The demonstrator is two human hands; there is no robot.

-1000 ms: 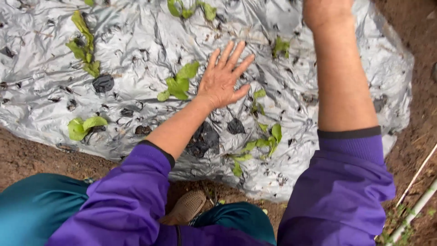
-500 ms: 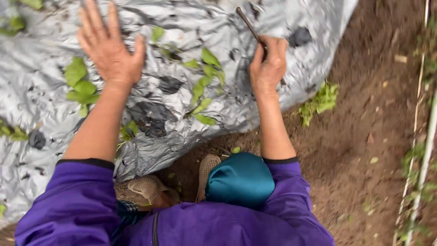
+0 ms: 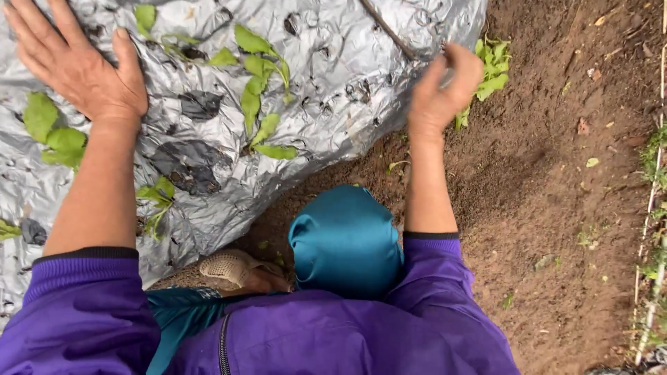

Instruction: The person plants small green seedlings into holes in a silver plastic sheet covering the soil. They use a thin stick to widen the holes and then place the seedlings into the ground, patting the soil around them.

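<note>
The left hand [image 3: 76, 66] lay spread flat on the silver mulch sheet [image 3: 333, 104]; the right hand's [image 3: 439, 94] grip pinched a thin stick [image 3: 389, 31] at its edge, which might tear plastic or crush seedlings [image 3: 260, 97].

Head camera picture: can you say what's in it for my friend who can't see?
A crouching person in purple sleeves presses the left hand flat on silver plastic sheet dotted with small green plants. The right hand grips a thin dark stick at the sheet's edge, beside bare brown soil.
</note>
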